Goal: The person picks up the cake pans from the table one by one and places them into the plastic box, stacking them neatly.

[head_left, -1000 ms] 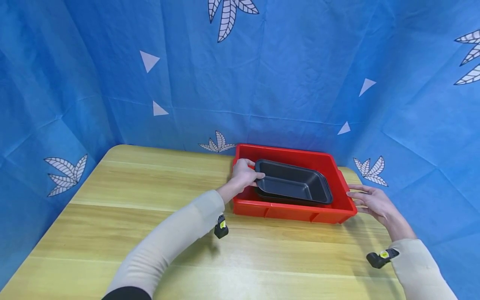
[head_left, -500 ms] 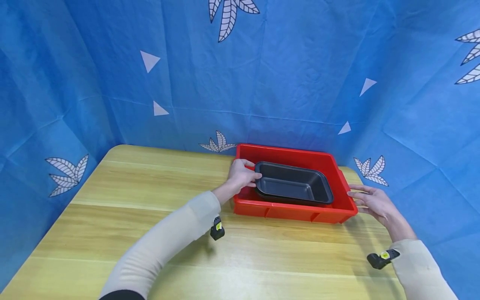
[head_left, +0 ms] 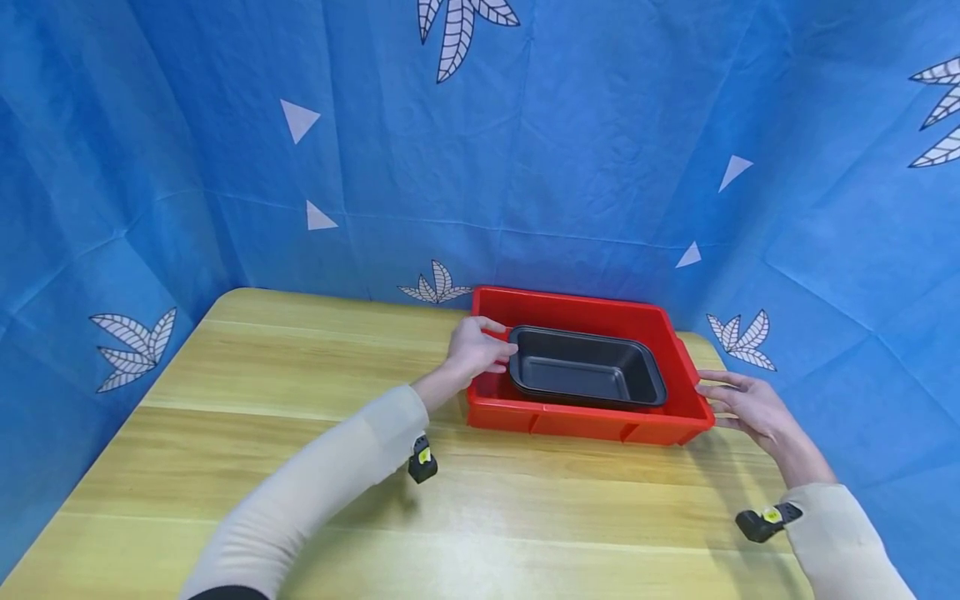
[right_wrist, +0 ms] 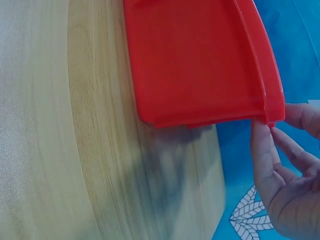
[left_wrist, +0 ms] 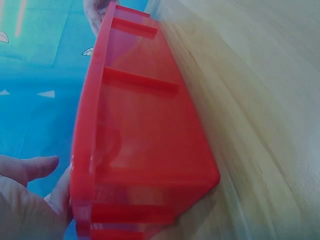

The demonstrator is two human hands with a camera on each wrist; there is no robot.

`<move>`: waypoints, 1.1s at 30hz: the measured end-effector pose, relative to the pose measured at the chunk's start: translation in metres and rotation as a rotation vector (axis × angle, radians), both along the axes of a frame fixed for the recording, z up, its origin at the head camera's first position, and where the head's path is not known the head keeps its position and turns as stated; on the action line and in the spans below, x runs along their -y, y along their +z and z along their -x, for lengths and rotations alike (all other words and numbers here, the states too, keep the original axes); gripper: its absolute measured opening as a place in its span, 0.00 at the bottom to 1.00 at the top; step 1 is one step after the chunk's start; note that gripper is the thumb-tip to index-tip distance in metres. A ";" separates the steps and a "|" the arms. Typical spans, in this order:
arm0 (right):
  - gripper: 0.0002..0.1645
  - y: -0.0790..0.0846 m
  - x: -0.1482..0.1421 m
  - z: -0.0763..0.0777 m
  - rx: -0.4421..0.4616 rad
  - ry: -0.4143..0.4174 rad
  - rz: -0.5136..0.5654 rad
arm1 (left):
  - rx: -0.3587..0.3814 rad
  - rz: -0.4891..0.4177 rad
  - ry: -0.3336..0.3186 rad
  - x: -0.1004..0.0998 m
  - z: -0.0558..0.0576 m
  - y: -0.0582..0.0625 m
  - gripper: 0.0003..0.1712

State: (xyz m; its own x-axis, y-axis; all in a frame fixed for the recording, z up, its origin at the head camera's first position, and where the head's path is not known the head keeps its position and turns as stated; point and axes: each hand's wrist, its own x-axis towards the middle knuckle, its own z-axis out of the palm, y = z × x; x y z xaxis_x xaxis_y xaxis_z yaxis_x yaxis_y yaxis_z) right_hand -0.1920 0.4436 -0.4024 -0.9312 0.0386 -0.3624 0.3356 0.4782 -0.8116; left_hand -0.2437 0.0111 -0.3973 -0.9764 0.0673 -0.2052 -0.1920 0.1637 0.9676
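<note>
A black loaf pan point(head_left: 573, 377) lies inside a red plastic bin point(head_left: 592, 425), nearer its front wall. Under the pan's front edge a dark band shows; I cannot tell if it is a second pan. My left hand point(head_left: 471, 346) reaches over the bin's left rim, its fingertips beside the pan's left end. In the left wrist view its thumb point(left_wrist: 40, 167) is straight and off the rim. My right hand point(head_left: 753, 408) touches the bin's right end with spread, mostly straight fingers. The right wrist view shows these fingers point(right_wrist: 262, 150) against the rim's corner.
The bin stands at the back right of a wooden table point(head_left: 525, 517). Behind and beside it hangs a blue cloth point(head_left: 615, 150) with white leaf prints. A small black wrist camera point(head_left: 422, 462) hangs below each sleeve.
The pan's left end has come down and the pan now sits flatter in the bin. My left hand has drawn back leftward off the pan. The right hand has stayed put.
</note>
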 end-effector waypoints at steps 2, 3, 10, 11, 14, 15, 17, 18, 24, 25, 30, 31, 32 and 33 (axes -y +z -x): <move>0.45 0.001 0.000 -0.002 -0.008 -0.011 -0.002 | -0.007 0.001 -0.007 0.004 0.000 0.001 0.24; 0.45 0.001 0.000 -0.003 -0.013 -0.018 -0.001 | -0.012 -0.003 -0.012 0.006 0.000 0.002 0.24; 0.21 0.007 0.003 -0.012 -0.111 -0.112 0.106 | -0.011 -0.035 -0.021 0.027 -0.001 0.003 0.25; 0.14 0.008 0.004 -0.013 -0.133 -0.137 0.141 | -0.010 -0.038 -0.021 0.031 -0.002 0.004 0.25; 0.10 0.011 0.008 -0.016 -0.201 -0.193 0.217 | -0.008 -0.046 -0.014 0.043 -0.004 0.006 0.25; 0.10 0.012 0.009 -0.017 -0.219 -0.206 0.230 | -0.014 -0.047 -0.011 0.047 -0.005 0.006 0.25; 0.10 0.015 0.014 -0.020 -0.248 -0.216 0.254 | -0.043 -0.047 -0.005 0.055 -0.007 0.006 0.24; 0.10 0.016 0.017 -0.021 -0.263 -0.210 0.243 | -0.068 -0.045 -0.005 0.060 -0.009 0.007 0.23; 0.15 0.023 0.036 -0.029 -0.323 -0.150 0.152 | -0.259 0.002 -0.032 0.084 -0.024 0.012 0.16; 0.18 0.024 0.040 -0.030 -0.329 -0.139 0.120 | -0.284 0.013 -0.036 0.088 -0.027 0.013 0.16; 0.33 0.028 0.062 -0.034 -0.381 -0.099 -0.065 | -0.395 0.105 -0.042 0.107 -0.042 0.018 0.14; 0.34 0.029 0.067 -0.035 -0.395 -0.096 -0.082 | -0.418 0.133 -0.040 0.111 -0.044 0.018 0.14; 0.34 0.030 0.071 -0.036 -0.412 -0.090 -0.099 | -0.443 0.161 -0.038 0.114 -0.047 0.018 0.13; 0.35 0.030 0.076 -0.038 -0.425 -0.080 -0.115 | -0.473 0.186 -0.040 0.118 -0.049 0.018 0.13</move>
